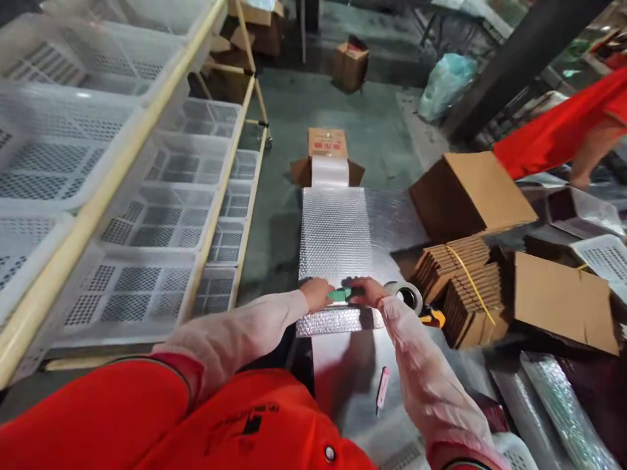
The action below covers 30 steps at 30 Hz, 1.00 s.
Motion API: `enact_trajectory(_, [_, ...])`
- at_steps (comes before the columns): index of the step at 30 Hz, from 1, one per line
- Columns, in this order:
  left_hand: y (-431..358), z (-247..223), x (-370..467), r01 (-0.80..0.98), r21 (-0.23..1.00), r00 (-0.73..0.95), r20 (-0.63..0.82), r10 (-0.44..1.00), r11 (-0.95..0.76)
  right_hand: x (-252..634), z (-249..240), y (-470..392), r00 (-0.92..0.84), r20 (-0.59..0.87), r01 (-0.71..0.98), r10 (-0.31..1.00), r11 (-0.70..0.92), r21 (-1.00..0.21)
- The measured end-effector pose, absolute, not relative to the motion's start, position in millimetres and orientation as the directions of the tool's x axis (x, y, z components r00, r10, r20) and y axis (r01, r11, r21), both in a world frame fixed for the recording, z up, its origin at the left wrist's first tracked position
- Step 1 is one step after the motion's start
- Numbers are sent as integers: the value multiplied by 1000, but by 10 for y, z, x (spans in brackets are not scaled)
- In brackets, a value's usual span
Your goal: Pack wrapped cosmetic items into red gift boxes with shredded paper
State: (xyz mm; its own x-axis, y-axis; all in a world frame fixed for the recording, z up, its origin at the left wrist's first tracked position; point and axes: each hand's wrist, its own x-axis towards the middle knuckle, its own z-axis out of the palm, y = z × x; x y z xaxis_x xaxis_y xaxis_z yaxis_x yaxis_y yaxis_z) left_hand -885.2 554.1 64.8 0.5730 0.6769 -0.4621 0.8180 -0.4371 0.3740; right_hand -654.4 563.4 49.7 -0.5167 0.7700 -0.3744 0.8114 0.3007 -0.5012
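My left hand (317,294) is closed on the left end of a small green object (339,295), whose exact kind I cannot make out. From the other side, the fingers of my right hand (368,291) close on its right end. Both hands are low over a long sheet of bubble wrap (336,235) lying along the table. Just below them, a folded strip of bubble wrap (330,322) lies crosswise. A roll of tape (410,297) stands to the right of my right wrist, near a yellow-orange tool (435,318). Closer to my body lies a pink utility knife (383,390).
White plastic baskets (157,219) fill a rack with cream rails (147,124) on the left. An open carton (327,142) is at the sheet's far end. Bundled flat cardboard (463,287) and a brown box (473,196) are at right, near a person in red (563,124).
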Motion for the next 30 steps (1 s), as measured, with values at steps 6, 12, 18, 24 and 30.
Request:
enact_trajectory(6, [5522,435,-8938,777,456,627,-498,599,-434,-6461,233,5584,-484,-475,810,735,172,-560])
enact_trajectory(12, [5671,502,-8994,784,492,618,-560,552,-379,-6488,249,5609,-490,-478,786,729,133,-604])
enact_trajectory(18, [5389,666,-8901,836,413,546,-559,624,-361,-6629,512,5340,-521,-485,847,702,353,-397])
enact_trajectory(24, [4645,505,-8716,856,261,513,-326,794,-446,-6913,593,4906,-457,-460,886,761,437,-158])
enact_trajectory(30, [5445,741,-8845,794,452,605,-524,600,-406,-6906,788,5634,-478,-667,874,572,383,-298])
